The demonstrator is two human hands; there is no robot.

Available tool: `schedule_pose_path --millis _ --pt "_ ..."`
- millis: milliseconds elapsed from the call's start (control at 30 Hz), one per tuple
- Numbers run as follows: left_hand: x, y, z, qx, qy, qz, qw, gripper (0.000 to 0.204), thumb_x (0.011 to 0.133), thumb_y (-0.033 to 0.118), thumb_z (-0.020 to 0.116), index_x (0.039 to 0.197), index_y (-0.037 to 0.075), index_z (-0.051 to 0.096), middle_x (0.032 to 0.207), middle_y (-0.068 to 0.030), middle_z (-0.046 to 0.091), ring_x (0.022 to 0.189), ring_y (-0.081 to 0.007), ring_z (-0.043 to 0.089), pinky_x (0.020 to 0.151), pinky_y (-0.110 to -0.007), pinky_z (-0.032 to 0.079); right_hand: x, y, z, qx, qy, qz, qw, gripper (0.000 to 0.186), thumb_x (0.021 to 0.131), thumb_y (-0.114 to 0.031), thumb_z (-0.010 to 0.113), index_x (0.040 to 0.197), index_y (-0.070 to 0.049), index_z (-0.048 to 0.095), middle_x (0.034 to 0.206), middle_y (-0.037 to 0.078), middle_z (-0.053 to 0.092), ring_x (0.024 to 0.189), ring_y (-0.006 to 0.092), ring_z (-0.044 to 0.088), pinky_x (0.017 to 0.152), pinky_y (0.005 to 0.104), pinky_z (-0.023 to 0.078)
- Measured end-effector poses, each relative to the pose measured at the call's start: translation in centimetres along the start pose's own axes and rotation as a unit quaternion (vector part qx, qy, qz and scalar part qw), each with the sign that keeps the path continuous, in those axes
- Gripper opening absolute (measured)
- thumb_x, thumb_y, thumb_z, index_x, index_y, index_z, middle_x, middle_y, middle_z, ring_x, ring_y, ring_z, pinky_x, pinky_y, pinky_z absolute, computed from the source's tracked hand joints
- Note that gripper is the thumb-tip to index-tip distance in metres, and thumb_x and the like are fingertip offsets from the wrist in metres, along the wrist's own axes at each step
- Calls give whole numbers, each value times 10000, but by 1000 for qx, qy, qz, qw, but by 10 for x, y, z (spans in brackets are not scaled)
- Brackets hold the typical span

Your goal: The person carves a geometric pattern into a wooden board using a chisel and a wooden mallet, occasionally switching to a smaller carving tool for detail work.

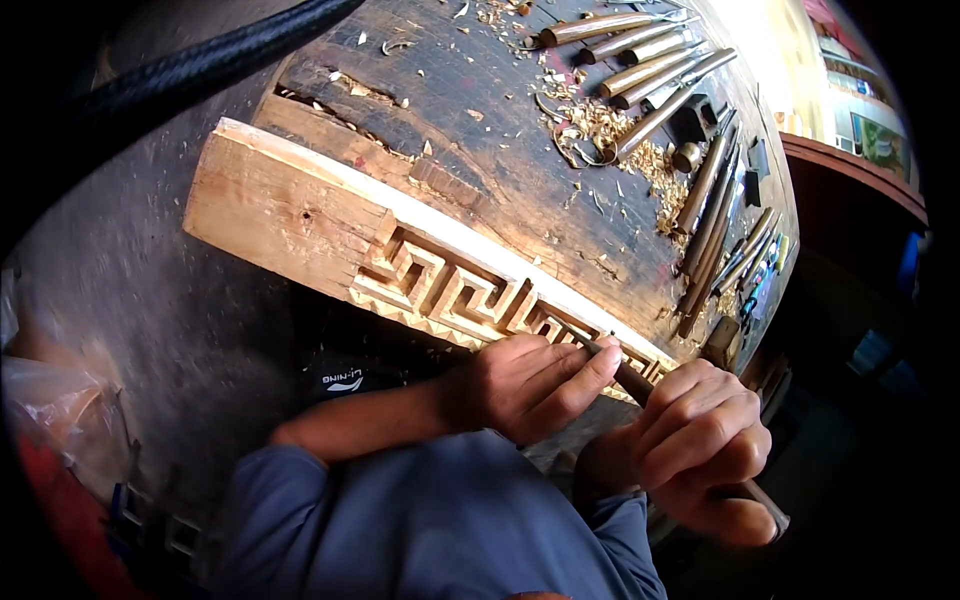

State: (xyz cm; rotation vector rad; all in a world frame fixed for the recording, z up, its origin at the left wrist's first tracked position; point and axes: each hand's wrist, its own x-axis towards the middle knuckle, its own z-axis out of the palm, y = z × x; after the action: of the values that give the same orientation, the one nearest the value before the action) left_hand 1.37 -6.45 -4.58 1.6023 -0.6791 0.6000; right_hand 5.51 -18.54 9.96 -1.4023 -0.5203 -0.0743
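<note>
A long wooden board (270, 190) with a carved, stepped key pattern lies along the near edge of the workbench. My right hand (705, 445) is wrapped around a wood carving chisel (632, 382), whose rear end sticks out below the fist. The chisel slants down to the far left, its tip in the carved grooves near the middle of the pattern. My left hand (540, 385) rests over the board's near edge, fingers bent and pressed against the chisel's shaft close to the blade. Its fingers hide part of the carving.
Several wooden-handled chisels (650, 75) lie in a row at the far right of the workbench (450, 120), and more chisels (705, 190) lie nearer. Wood shavings (590, 125) are heaped between them. A dark braided cable (215, 55) crosses the upper left. A plastic bag (65, 395) is at left.
</note>
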Motion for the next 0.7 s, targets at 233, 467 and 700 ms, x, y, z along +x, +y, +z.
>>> schedule_pose_path --millis 233,467,700 --pt "4 -1 -9 -28 -16 16 999 442 1026 59 697 1401 -121 546 1150 -275 800 751 -187 797 506 -271 555 -11 3 20 -10 3 -87 996 524 1107 -301 652 668 -71 481 635 160 672 404 178 546 369 284 368" --pt "6 1 -6 -135 12 1 991 552 942 -24 746 1442 -94 522 1263 -399 724 789 -254 811 553 -307 613 -22 -23 28 -96 47 -116 987 315 964 -61 675 719 -62 477 655 121 689 425 177 606 393 263 460" --pt "-5 -1 -7 -153 17 9 988 653 893 -46 773 1460 -106 455 1315 -432 683 766 -242 798 551 -324 612 -3 -11 29 -54 -49 -121 990 475 1027 -271 748 660 -98 500 582 68 654 387 106 561 403 213 434"
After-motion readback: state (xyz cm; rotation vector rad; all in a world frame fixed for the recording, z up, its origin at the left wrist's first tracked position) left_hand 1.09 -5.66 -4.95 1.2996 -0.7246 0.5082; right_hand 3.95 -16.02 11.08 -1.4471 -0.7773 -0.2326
